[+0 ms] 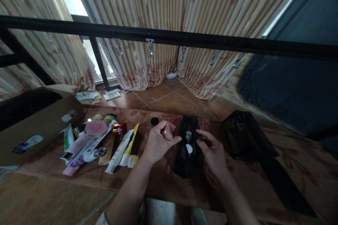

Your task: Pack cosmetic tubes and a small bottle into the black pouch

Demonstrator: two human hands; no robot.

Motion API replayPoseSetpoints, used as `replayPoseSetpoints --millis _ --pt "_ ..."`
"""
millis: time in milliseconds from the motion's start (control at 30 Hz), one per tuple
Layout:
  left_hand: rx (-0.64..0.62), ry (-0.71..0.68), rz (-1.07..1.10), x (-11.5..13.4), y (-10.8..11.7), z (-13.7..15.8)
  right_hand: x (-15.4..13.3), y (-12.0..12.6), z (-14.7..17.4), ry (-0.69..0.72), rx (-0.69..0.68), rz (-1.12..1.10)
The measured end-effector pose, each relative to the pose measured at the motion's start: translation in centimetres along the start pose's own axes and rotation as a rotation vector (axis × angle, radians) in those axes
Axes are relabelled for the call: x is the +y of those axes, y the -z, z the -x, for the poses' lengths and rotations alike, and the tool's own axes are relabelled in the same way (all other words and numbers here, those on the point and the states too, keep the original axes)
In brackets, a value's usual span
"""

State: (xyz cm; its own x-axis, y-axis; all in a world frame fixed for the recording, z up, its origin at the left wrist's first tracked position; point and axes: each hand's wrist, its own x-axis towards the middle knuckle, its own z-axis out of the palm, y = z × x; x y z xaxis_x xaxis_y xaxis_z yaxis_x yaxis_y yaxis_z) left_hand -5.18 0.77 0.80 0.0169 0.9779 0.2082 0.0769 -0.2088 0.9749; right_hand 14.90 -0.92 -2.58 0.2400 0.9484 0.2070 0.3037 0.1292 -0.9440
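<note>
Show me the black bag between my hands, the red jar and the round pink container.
Black bag point(188, 167), head view: its near end.
Red jar point(121, 129), head view: its red side.
Round pink container point(95, 128), head view: middle of its top.

Your left hand conceals part of the copper-coloured item, so its type cannot be determined; the left edge cuts off your cardboard box; lettering on your white squeeze tube is too small to read

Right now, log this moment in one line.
left hand: holds brownish item | right hand: at edge of black bag | white item: inside bag
</note>
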Motion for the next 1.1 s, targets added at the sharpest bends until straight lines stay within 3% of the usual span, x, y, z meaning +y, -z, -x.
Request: replayPoseSetpoints --millis 533,633,833,967,1100 --pt "-0.025 0.048 0.058 0.3 -0.2 0.3 -0.2 -0.1 0.1 -0.025 0.009 -0.013" --pt "0.012 0.03 0.063 0.0 -0.3 0.1 -0.1 -0.1 0.1 -0.013 0.01 -0.014" --pt "0.243 0.089 0.17 -1.7 0.0 -0.6 0.2 0.0 0.0 0.014 0.014 -0.004" --pt "0.264 0.135 0.167 -2.2 0.1 -0.8 0.1 0.1 0.0 0.018 0.002 0.001" --pt "0.244 0.205 0.307 -1.6 0.0 -0.5 0.0 0.0 0.1 -0.015 -0.001 -0.013"
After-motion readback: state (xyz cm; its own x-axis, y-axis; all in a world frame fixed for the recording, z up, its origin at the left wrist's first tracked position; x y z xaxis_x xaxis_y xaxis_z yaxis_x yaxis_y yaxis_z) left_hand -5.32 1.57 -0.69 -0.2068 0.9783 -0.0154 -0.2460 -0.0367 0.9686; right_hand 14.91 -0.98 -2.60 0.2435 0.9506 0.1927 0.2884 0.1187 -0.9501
